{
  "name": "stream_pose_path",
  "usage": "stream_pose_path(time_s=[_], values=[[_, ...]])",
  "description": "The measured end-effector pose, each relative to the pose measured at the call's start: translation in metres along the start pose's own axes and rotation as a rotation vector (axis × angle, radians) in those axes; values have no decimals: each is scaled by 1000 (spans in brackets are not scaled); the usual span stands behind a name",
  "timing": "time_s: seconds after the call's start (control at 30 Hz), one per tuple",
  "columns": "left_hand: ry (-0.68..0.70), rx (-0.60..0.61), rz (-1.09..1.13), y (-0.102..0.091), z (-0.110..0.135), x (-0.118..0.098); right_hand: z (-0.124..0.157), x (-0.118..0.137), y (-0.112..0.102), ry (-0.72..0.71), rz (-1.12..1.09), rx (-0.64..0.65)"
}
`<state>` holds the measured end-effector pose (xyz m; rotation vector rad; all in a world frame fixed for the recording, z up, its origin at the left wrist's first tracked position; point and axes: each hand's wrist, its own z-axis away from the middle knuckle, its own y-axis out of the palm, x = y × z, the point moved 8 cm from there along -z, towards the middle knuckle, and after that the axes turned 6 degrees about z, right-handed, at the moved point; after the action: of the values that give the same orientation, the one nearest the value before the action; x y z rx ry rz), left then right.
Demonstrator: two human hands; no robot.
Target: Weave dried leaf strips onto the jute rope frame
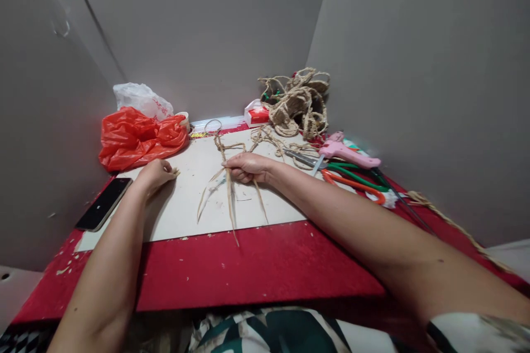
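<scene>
Though loose-ended, cord (229, 193) in right hand (247, 167)

The head view looks down over hands (248, 167).

Rough, fibrous strands (229, 198) hang over the smooth, matt board (186, 207); beneath it, the counter (248, 267) wears matt cloth. Glossy-screened phone (103, 204) at its left edge, shiny, crinkled plastic bag (141, 138) far left, coarse rope (287, 102) behind, smooth plastic glue gun (351, 155) right.
</scene>
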<state>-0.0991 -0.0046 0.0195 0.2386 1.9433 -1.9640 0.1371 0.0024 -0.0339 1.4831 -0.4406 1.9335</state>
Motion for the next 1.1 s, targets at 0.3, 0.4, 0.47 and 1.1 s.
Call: stream_pose_path(time_s=[0.3, 0.4, 0.47, 1.1], values=[[57, -105, 583, 0, 17, -44, 0, 4, 2, -13, -3, 2], [51, 36, 824, 17, 20, -62, -1, 4, 1, -10, -4, -6], [56, 133, 985, 27, 24, -75, -2, 3, 1, -14, -3, -7], [-62, 266, 1332, 77, 43, -106, -2, 4, 0, -34, 20, -7]])
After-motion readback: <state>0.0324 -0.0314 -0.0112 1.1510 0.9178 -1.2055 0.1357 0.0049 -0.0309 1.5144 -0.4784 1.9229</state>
